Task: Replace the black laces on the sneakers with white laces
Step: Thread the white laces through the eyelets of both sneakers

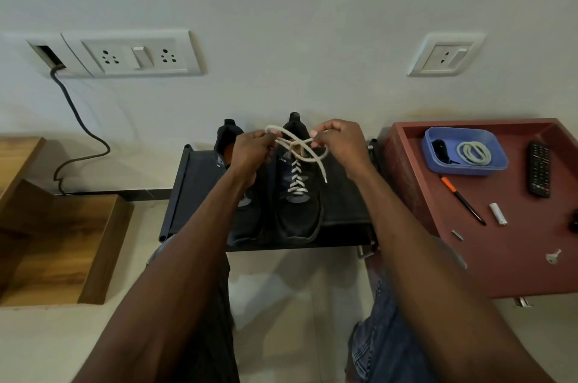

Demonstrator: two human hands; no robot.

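- A low black rack (341, 195) stands against a pale wall (297, 7) on a light floor (281, 288); it carries two dark sneakers side by side, toes toward the near edge.
- The right sneaker (297, 220) sits near the rack's middle, threaded with a white lace (295, 176) up its front; the left sneaker (247, 220) is beside it toward the rack's left edge, partly hidden by a forearm.
- Above the right sneaker's heel end, the left hand (250, 151) pinches one loop of the white lace and the right hand (339, 140) pinches the other strand; the strands cross between them, one free end hanging toward the rack's right side.
- Right of the rack, just beside it, a red tabletop (500, 257) with a raised rim holds a blue tray (438, 163) at its far edge, with a coiled white lace (474, 153) and a black item inside; a remote (538, 168), a pen (463, 199) and a small white cylinder (498, 213) lie nearer.
- Left of the rack, wooden steps (62, 226), with open floor between; a black cable (78, 132) drops from the wall sockets (134, 54).
- Knees in jeans (381, 335) sit at the rack's near edge.
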